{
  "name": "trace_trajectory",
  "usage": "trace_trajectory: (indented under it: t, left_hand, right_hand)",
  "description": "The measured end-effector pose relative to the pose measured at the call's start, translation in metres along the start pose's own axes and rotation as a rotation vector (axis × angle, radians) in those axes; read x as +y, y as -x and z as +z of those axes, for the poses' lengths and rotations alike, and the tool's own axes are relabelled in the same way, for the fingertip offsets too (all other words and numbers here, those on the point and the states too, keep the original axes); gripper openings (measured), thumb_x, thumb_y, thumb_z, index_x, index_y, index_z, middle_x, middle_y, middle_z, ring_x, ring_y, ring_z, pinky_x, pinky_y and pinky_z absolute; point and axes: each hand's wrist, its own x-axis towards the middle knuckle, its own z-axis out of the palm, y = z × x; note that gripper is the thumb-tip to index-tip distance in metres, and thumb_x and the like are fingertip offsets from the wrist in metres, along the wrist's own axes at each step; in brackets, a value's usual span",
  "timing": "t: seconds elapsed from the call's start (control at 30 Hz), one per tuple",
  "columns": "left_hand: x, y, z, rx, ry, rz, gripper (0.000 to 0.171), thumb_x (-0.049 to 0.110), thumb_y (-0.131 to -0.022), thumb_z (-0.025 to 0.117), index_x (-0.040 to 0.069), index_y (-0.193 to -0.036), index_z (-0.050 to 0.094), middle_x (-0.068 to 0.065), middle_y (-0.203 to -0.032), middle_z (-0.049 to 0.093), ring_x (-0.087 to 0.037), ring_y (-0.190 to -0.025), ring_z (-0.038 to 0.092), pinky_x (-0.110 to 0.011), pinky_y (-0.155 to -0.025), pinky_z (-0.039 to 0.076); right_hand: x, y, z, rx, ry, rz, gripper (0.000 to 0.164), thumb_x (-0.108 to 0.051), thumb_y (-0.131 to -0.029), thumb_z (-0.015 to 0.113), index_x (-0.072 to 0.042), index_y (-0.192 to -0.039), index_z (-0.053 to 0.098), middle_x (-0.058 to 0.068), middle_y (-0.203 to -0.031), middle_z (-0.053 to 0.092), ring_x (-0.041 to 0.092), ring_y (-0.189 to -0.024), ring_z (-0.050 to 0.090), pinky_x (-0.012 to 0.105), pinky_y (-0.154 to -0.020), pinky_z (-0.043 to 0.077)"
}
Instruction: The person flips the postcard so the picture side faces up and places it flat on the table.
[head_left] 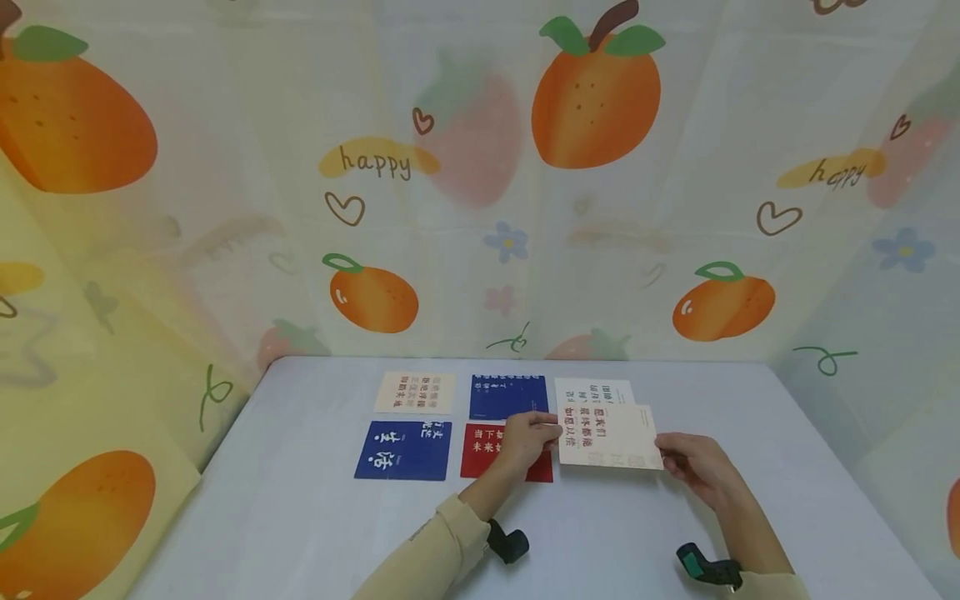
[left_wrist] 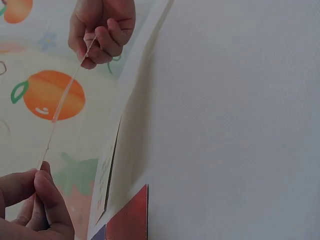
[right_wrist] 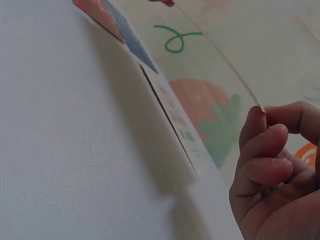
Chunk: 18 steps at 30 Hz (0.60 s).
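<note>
Both hands hold up a cream card (head_left: pixel 609 440) printed with red characters, raised above the white table. My left hand (head_left: pixel 527 440) pinches its left edge between thumb and fingers, and my right hand (head_left: pixel 699 465) pinches the right edge. Seen edge-on in the left wrist view, the card (left_wrist: pixel 64 102) is a thin line between the two hands. Behind it a white card (head_left: pixel 592 389) with green characters lies partly covered. Under the left hand is a red card (head_left: pixel 480 450) with white characters, partly hidden by the wrist.
Left of the red card lies a blue card (head_left: pixel 403 451) with white characters. In the back row are a cream card (head_left: pixel 415 392) and another blue card (head_left: pixel 508 397). A fruit-printed curtain (head_left: pixel 465 250) hangs behind the white table (head_left: pixel 300 517).
</note>
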Motion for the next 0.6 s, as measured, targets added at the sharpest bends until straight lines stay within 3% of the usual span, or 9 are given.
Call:
trace_trajectory:
  t: [0.23,0.6]
  left_hand:
    - [-0.0009,0.0009,-0.0011,-0.008,0.007,-0.025,0.021,0.012,-0.088,0.068,0.004,-0.107,0.072,-0.006,-0.094,0.072,-0.013,-0.076,0.065,-0.024,-0.07,0.056]
    - [-0.0086,-0.0009,-0.0032,0.056,-0.049,-0.003,0.015,0.015,-0.086,0.072,0.003,-0.094,0.075,-0.004,-0.078,0.071,-0.008,-0.061,0.06,-0.018,-0.059,0.052]
  right_hand:
    - [0.0033,0.0015,-0.0016,-0.066,0.012,-0.038,0.018,-0.019,-0.099,0.053,-0.014,-0.092,0.07,-0.006,-0.071,0.057,0.007,-0.064,0.048,0.019,-0.057,0.04]
    - [0.0018,-0.0023,0.0049,0.038,0.078,-0.008,0.022,-0.016,-0.097,0.056,0.001,-0.106,0.067,-0.005,-0.076,0.062,0.007,-0.063,0.049,0.02,-0.055,0.041]
